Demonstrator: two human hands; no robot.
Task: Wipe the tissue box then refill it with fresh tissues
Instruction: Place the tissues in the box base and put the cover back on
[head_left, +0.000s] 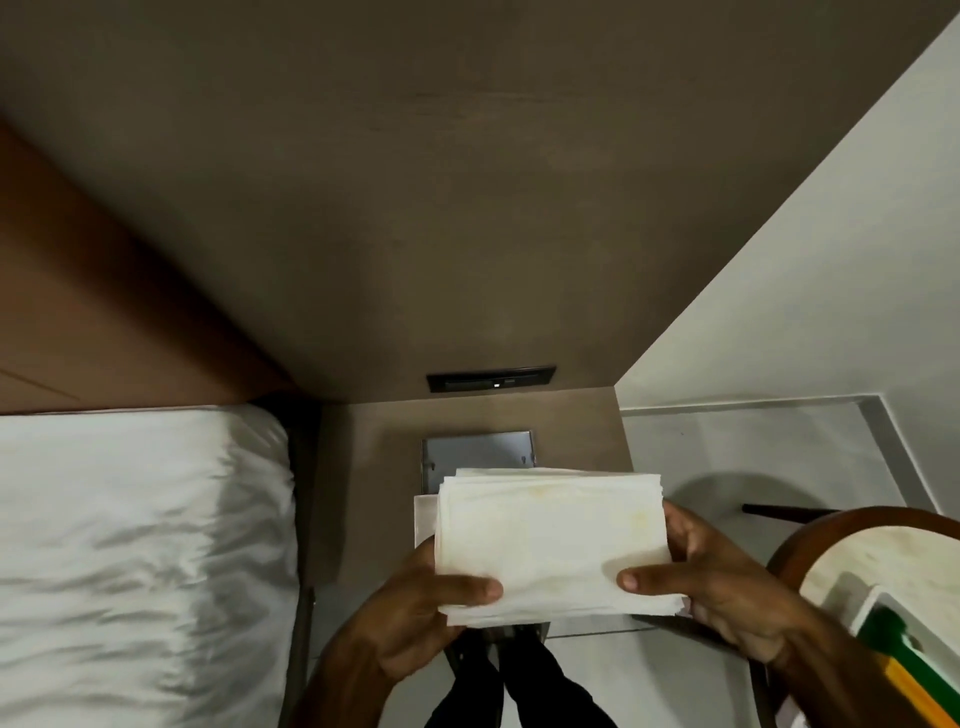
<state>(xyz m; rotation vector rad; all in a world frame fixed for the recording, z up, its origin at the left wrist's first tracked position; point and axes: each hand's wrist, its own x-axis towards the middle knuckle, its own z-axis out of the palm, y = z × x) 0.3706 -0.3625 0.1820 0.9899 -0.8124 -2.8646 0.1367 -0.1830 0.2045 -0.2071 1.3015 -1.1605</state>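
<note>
You pinch the tissues (550, 540) flat, left hand (415, 618) and right hand (727, 592) (thumbs on top), squaring them over the open box (478, 452).

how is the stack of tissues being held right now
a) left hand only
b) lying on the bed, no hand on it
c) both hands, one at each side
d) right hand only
c: the left hand grips the left edge of the stack of tissues and the right hand grips its right edge, each with a thumb on top, above the nightstand beside the bed.
</note>
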